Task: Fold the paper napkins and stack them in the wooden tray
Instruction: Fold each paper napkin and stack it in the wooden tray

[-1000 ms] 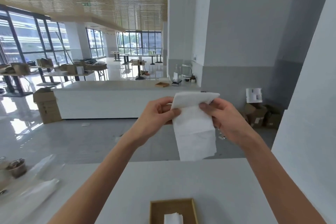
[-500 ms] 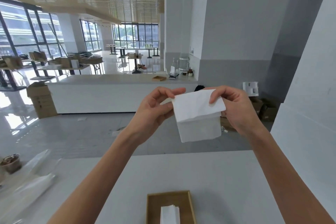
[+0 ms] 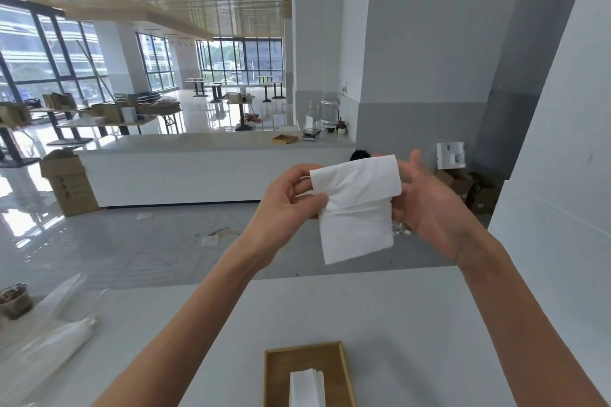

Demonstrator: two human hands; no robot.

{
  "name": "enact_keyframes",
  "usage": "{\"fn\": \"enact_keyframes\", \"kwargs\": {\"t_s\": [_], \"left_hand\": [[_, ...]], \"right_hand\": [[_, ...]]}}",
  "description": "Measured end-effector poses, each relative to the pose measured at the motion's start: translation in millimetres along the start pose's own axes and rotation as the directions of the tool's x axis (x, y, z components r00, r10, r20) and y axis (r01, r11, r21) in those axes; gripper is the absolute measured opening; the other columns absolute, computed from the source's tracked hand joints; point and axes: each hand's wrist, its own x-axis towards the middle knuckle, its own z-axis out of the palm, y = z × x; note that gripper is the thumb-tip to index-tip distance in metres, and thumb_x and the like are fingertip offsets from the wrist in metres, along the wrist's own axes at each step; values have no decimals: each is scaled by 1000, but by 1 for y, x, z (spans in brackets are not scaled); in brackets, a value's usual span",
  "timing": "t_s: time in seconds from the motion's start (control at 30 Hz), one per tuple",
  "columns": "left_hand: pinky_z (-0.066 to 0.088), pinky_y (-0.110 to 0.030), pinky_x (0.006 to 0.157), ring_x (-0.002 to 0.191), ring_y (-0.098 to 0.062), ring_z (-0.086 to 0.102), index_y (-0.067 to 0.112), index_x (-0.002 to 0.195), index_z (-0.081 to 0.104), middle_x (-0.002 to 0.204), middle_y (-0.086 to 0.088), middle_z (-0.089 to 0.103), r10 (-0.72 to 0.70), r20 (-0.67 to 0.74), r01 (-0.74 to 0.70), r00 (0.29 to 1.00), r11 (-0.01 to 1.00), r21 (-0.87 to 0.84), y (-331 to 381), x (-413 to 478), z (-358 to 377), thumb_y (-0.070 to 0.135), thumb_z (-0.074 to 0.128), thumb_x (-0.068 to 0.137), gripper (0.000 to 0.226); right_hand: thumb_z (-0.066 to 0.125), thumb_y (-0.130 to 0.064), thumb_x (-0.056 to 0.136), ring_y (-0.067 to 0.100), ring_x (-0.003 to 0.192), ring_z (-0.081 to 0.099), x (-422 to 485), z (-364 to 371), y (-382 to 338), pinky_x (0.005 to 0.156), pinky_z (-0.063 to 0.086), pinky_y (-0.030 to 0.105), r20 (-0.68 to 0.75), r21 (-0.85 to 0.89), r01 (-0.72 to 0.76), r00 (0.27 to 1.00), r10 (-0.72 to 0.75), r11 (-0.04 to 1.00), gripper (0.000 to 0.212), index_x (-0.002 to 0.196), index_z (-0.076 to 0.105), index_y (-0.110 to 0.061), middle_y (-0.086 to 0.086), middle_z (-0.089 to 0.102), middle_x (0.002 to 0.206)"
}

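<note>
I hold a white paper napkin point(image 3: 357, 208) up in the air above the white table point(image 3: 396, 314). Its top part is folded down over the front. My left hand point(image 3: 287, 205) pinches its left edge between thumb and fingers. My right hand point(image 3: 426, 205) is behind its right edge with the fingers spread; the napkin hides whether they grip it. Below, at the table's near edge, a wooden tray point(image 3: 277, 370) holds a small stack of folded white napkins point(image 3: 305, 388).
Clear plastic wrapping point(image 3: 49, 344) and a small brown cup point(image 3: 15, 301) lie at the table's left. A white wall point(image 3: 558, 241) rises at the right. Beyond the table are a grey floor, a long white counter point(image 3: 205, 168) and cardboard boxes point(image 3: 69, 182).
The napkin hung long and unfolded a second ago. Its upper part has since been folded down over the front. My right hand's fingers have spread apart behind it.
</note>
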Motion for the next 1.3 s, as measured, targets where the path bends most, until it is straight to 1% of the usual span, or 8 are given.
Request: {"fn": "enact_keyframes", "kwargs": {"t_s": [0.17, 0.33, 0.63, 0.8, 0.9, 1.03, 1.13, 1.3], "left_hand": [[60, -42, 85, 94, -21, 73, 14, 111, 66, 111, -2, 74, 23, 10, -24, 1000, 999, 35, 4, -2, 2, -5, 58, 95, 27], [62, -41, 84, 101, -29, 74, 12, 126, 62, 118, -8, 74, -37, 60, 35, 998, 999, 23, 5, -2, 7, 1, 63, 94, 33], [59, -36, 91, 100, -21, 74, 10, 111, 73, 110, -4, 77, -31, 8, 30, 999, 999, 19, 2, -2, 5, -1, 63, 93, 22], [54, -19, 83, 103, -10, 72, 10, 89, 79, 111, 3, 77, 31, 29, -32, 999, 998, 57, 7, -9, 8, -10, 60, 90, 28], [50, -16, 85, 108, -7, 68, 7, 88, 79, 120, 2, 72, 74, 64, -80, 995, 993, 92, 8, -14, 6, -12, 59, 91, 28], [48, -17, 88, 117, -8, 62, 6, 84, 79, 125, 2, 68, 139, 68, -145, 988, 984, 107, 6, -18, 1, -22, 45, 88, 44], [49, -19, 89, 118, -8, 62, 9, 81, 78, 125, 2, 68, 190, 38, -193, 981, 974, 116, 6, -18, -1, -25, 43, 86, 49], [51, -22, 84, 112, -12, 65, 10, 77, 75, 116, 4, 73, 175, -66, -174, 982, 984, 21, 2, -16, -1, -20, 46, 88, 43]], "right_hand": [[68, -21, 87, 19, 98, 74, -7, -2, 13, 74, 59, 26, 14, -208, 7, 1000, -4, 978, 30, 116, 68, -16, 2, 77, 107], [66, -8, 90, 11, 80, 74, -7, 2, 13, 61, 56, 18, -70, -157, 43, 996, -54, 987, 19, 109, 71, -9, 0, 79, 94], [63, -6, 92, 15, 94, 73, -7, 2, 15, 73, 59, 24, -82, -123, 34, 996, -44, 992, 19, 101, 76, -17, 1, 78, 102], [47, 12, 92, 18, 89, 70, -10, 2, 11, 69, 57, 26, -64, -183, 56, 996, -68, 981, 50, 79, 81, -22, 2, 77, 99], [44, 10, 92, 21, 97, 68, -12, 1, 9, 73, 58, 25, -15, -116, 66, 998, -68, 991, 44, 79, 79, -14, 3, 76, 104], [30, -2, 83, 32, 119, 61, -15, 0, 6, 98, 47, 36, 77, 34, 79, 994, -82, 996, 49, 83, 79, -1, 19, 70, 119], [35, -13, 95, 28, 114, 65, -17, 5, 2, 91, 50, 33, 111, 89, 55, 992, -65, 995, 44, 87, 76, 1, 16, 70, 122], [65, -7, 92, 11, 91, 65, -14, 15, 8, 79, 52, 22, -13, -303, 194, 978, -208, 933, 15, 99, 74, -17, -5, 73, 107]]}}
